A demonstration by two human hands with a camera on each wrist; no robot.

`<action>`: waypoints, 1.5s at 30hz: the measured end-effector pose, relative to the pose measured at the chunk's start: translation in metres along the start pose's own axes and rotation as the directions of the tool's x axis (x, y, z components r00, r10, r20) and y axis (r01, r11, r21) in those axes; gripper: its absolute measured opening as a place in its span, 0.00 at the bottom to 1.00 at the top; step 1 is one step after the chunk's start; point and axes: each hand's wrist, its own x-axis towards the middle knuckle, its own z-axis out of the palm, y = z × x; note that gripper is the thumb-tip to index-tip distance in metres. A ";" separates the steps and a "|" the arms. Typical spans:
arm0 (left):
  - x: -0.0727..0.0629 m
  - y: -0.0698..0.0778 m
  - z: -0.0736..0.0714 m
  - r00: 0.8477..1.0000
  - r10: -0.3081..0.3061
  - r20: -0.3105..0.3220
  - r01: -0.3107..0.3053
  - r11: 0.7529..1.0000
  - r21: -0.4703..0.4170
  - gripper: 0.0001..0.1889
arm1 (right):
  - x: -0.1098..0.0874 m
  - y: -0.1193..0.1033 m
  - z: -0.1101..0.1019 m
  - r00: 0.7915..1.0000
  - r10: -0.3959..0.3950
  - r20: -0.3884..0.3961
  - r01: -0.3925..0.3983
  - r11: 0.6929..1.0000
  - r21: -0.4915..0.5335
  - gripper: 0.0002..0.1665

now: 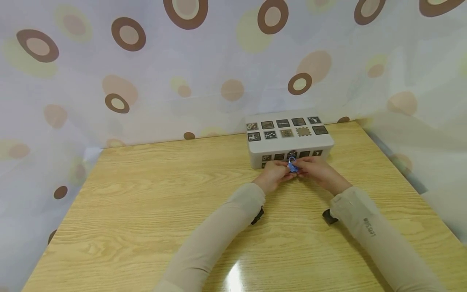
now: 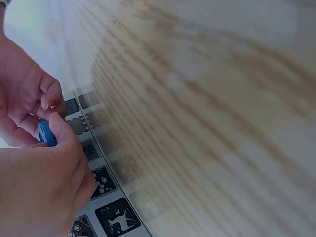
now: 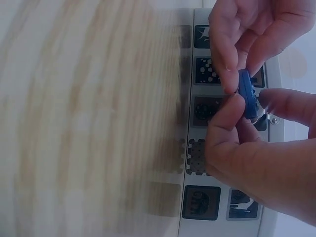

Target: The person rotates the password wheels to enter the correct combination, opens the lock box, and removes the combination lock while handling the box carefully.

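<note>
Pinching a blue padlock (image 1: 293, 167) with the thumb and fingers of the left hand (image 1: 271, 175) on one side, and doing likewise with the right hand (image 1: 321, 170) on the other. Setting the right thumb close to the left fingertips, and curling the fingers of both hands in around the small blue body. Holding the padlock between the hands, just below a metal latch (image 1: 292, 154) (not telling, from these views, a hooked shackle from a loose one). Working at the front of a white box (image 1: 284, 145), just beyond the fingertips, with square pictures (image 1: 287, 133) on its lid above the hands and on its front to either side of them. Extending both forearms over a wood-grain table (image 1: 146, 227) beneath the hands, and wearing a left sleeve (image 1: 219, 227) and a right sleeve (image 1: 386, 251), both cream, behind the wrists. Facing a pale cloth (image 1: 153, 81) well beyond the hands, printed with brown, peach and yellow circles.
</note>
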 end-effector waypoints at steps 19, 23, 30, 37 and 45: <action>-0.004 0.000 0.000 1.000 0.023 0.009 -0.022 0.998 -0.052 0.08 | 0.001 -0.002 0.001 0.999 0.016 0.047 -0.017 1.000 0.020 0.29; -0.003 -0.001 0.000 1.000 0.018 0.007 -0.018 0.999 -0.052 0.08 | 0.001 -0.001 0.001 0.999 0.005 0.050 -0.006 1.000 0.023 0.28; 0.000 -0.002 0.000 1.000 0.017 0.007 -0.017 0.998 -0.057 0.08 | 0.002 0.000 0.001 0.999 -0.013 0.048 0.011 0.999 0.031 0.28; -0.001 0.000 0.000 1.000 0.013 0.003 -0.013 0.998 -0.066 0.08 | 0.004 -0.002 0.000 0.998 0.004 0.060 -0.006 0.999 0.036 0.29; 0.000 -0.001 -0.001 1.000 0.020 -0.017 -0.021 0.998 -0.054 0.10 | 0.004 -0.006 0.001 0.996 0.045 0.077 -0.049 0.998 0.050 0.27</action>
